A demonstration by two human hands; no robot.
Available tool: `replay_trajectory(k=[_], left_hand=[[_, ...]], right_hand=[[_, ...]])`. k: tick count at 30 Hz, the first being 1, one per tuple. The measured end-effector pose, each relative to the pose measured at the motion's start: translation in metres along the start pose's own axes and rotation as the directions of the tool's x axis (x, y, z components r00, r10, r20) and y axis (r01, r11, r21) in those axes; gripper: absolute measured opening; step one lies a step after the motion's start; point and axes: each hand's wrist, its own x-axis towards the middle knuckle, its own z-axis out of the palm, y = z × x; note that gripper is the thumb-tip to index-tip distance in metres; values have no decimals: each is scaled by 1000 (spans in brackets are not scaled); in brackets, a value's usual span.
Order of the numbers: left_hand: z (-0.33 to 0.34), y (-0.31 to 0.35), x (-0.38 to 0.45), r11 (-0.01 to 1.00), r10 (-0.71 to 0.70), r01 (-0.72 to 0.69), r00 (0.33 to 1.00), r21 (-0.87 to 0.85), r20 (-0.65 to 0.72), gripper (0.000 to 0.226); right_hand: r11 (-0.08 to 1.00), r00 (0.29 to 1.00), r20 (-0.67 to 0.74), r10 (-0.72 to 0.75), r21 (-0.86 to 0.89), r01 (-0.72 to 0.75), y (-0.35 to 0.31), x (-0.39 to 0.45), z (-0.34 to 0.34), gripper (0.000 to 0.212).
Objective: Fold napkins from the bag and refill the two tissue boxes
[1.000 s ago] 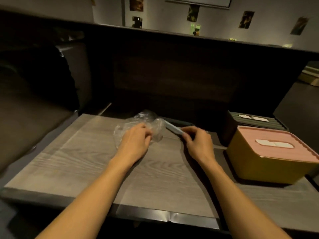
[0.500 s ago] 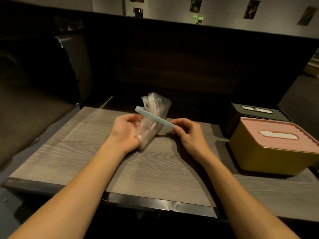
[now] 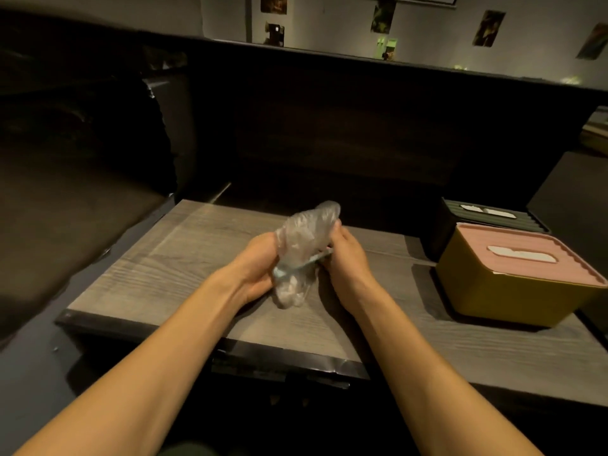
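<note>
Grey wood-grain table (image 3: 184, 258), yellow tissue box (image 3: 513, 291), dark tissue box (image 3: 493, 215)

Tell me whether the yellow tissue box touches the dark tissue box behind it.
Cannot tell. In the head view the yellow tissue box overlaps the dark tissue box behind it, hiding any gap or contact between them.

The room is dimly lit. A grey wood-grain tabletop (image 3: 184, 258) has a dark metal strip along its near edge. Past its far edge stands a dark wooden partition (image 3: 345, 133). Left of the tabletop is a dark upholstered seat (image 3: 59, 218). Small pictures (image 3: 488, 28) hang on the pale wall (image 3: 427, 31) behind the partition.
</note>
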Motion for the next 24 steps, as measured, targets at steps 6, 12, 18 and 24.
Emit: replay_trajectory(k=[6,12,18,24], left_hand=[[-14,13,-41,601,235,-185,971,778,50,18],[-52,34,-106,520,267,-172,963,837,32,11],[-108,8,-176,530,266,-112,963,840,-39,17],[-150,-52,-224,603,285,-30,941,797,-180,14]], right_hand=[[994,992,69,-103,52,99,2,-42,51,38],[979,953,229,-198,-6,205,11,-100,85,21],[930,884,389,-261,-145,338,56,-150,125,21],[897,862,446,-242,-237,374,130,-177,156,24]])
